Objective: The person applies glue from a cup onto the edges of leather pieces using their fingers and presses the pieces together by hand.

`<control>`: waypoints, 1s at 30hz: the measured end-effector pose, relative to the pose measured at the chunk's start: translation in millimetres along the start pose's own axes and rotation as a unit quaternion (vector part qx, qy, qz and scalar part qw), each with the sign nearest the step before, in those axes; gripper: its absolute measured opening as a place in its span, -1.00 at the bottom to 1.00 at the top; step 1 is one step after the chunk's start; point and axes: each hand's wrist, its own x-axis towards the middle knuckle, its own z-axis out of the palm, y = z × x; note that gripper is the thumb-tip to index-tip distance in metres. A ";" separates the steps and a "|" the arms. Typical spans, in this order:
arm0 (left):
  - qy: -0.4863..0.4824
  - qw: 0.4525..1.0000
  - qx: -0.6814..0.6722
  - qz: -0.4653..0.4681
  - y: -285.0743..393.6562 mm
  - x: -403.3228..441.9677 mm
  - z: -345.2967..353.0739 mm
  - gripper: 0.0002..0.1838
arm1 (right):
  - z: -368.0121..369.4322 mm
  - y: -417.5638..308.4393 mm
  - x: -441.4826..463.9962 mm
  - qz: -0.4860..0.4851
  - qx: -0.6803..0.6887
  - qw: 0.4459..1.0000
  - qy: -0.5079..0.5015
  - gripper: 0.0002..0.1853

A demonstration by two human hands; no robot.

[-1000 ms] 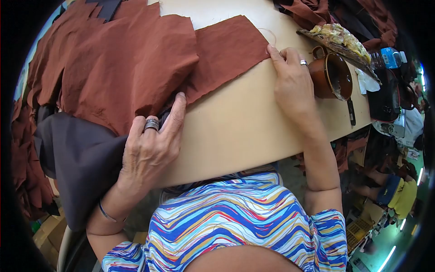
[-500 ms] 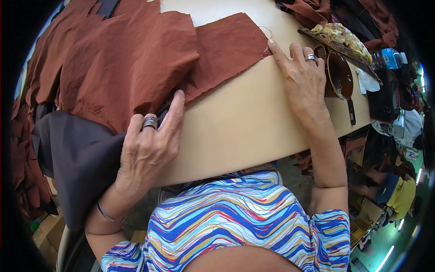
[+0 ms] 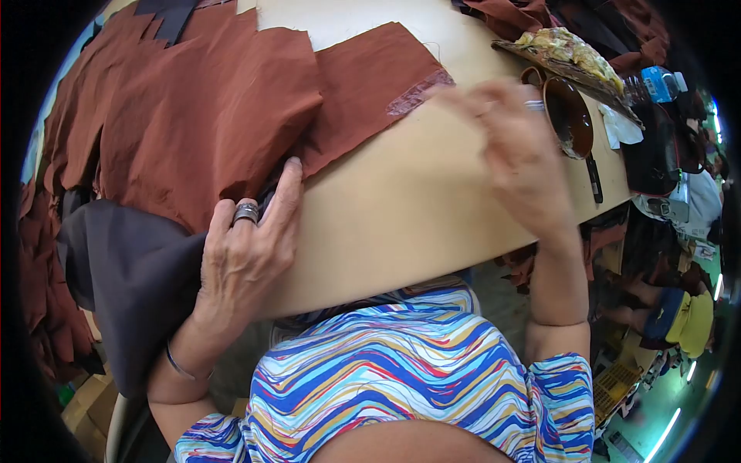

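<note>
Cloth (image 3: pixel 201 116), rust-brown, woven and creased, covers the smooth beige tabletop (image 3: pixel 386 204) at far left. At the cloth's near edge the left hand (image 3: pixel 248 251) rests, fingertips partly hidden, grip unclear; the right hand (image 3: pixel 521 150) is blurred, finger spacing indistinguishable.

The right hand (image 3: pixel 521 150) is blurred above the bench (image 3: pixel 401 224); whether it touches anything cannot be told. Beside the brown cloth (image 3: pixel 208 116), the left hand's (image 3: pixel 247 258) curled fingertips are hidden. The picture's top cuts off the bench's far edge.
</note>
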 end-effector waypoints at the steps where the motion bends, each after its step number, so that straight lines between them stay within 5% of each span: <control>1: 0.000 1.000 0.003 0.003 0.3 -0.1 0.3 -0.67 | -19.4 3.2 0.0 -0.027 -0.059 0.996 0.062 -0.47; 2: 0.004 1.000 -0.004 0.004 0.2 -0.3 1.1 -0.68 | -39.6 -3.7 -7.2 0.077 0.006 0.994 0.077 -0.54; 5: 0.021 1.000 -0.016 0.004 -0.7 0.4 5.3 -0.71 | -81.2 11.5 -31.9 0.087 -0.197 0.976 0.044 -0.65; 11: 0.025 1.000 0.004 0.008 -1.2 6.0 9.3 -0.77 | -74.4 43.3 -56.0 0.134 -0.331 0.933 -0.044 -0.44; 21: 0.004 1.000 0.000 0.008 -1.1 6.3 4.1 -0.76 | -66.7 60.2 -43.9 0.252 -0.229 0.932 -0.122 -0.49; 24: 0.000 1.000 0.003 0.008 -1.2 5.6 4.2 -0.75 | -76.4 54.7 -49.7 0.254 -0.147 0.953 -0.072 -0.55; 27: 0.000 1.000 -0.001 0.008 0.0 7.8 2.9 -0.73 | -72.3 35.3 -57.5 0.188 -0.332 0.924 -0.022 -0.59; 30: 0.004 1.000 -0.001 0.006 0.4 6.6 4.5 -0.71 | -67.1 10.4 -56.8 0.150 -0.362 0.920 -0.015 -0.66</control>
